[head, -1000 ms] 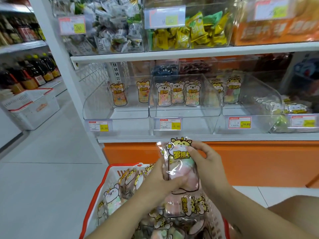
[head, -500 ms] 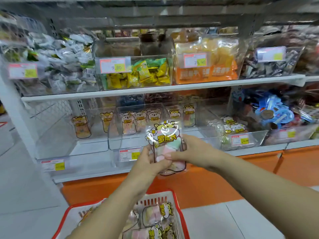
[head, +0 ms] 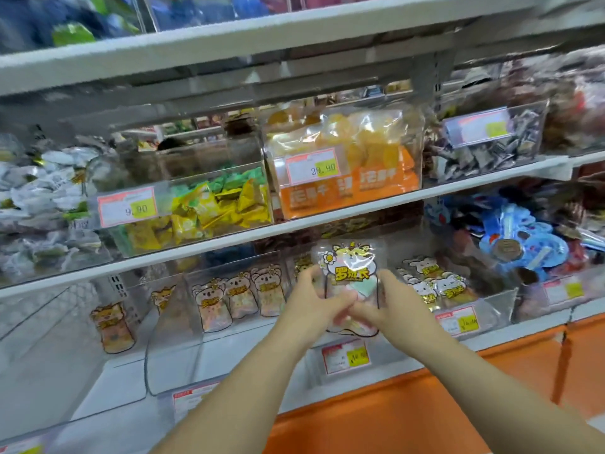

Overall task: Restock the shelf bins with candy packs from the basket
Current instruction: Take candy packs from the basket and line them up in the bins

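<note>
Both hands hold one clear candy pack (head: 352, 273) with a yellow animal print, upright, in front of the lower shelf. My left hand (head: 311, 304) grips its left edge and my right hand (head: 389, 306) grips its right edge, fingers meeting low on the pack. Behind it stand clear shelf bins (head: 203, 335) with several similar packs (head: 237, 301) upright at the back, and more such packs (head: 432, 283) in the bin to the right. The basket is out of view.
The shelf above carries bins of yellow-green sweets (head: 203, 211), orange snack bags (head: 347, 165) and grey wrapped sweets (head: 491, 149). Blue packs (head: 523, 244) fill a bin at right. An orange base panel (head: 425, 407) runs below the shelf.
Both hands have lifted the pack from the basket up to the lower shelf's bins. The view has swung upward, and the basket has dropped out of sight.
</note>
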`<action>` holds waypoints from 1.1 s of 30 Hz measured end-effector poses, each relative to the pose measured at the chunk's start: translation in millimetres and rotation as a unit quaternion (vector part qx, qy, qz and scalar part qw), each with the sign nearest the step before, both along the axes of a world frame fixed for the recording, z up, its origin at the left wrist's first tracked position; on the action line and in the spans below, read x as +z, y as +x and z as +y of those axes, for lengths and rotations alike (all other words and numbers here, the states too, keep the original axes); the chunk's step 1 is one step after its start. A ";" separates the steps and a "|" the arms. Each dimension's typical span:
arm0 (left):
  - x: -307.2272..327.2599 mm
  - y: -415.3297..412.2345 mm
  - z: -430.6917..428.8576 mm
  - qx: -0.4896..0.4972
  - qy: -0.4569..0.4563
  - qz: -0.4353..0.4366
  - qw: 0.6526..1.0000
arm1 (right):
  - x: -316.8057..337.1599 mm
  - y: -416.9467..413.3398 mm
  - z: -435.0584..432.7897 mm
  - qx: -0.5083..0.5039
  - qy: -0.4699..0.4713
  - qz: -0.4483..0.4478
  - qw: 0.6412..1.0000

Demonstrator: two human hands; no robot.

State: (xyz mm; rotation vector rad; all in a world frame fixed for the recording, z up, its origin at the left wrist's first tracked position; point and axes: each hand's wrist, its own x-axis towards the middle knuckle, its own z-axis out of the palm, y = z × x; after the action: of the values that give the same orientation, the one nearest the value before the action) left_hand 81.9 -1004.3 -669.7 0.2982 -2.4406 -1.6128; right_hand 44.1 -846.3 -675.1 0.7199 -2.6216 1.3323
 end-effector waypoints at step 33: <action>-103.2 -212.7 -13.7 0.170 -0.342 -0.023 0.924 | -78.3 -115.5 -7.2 -0.109 0.190 0.175 0.960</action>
State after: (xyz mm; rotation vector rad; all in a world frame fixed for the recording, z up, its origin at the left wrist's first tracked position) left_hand -130.8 -1017.9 -772.9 0.5931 -2.6118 -0.5648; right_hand -71.4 -853.5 -753.4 0.6161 -2.5847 0.5847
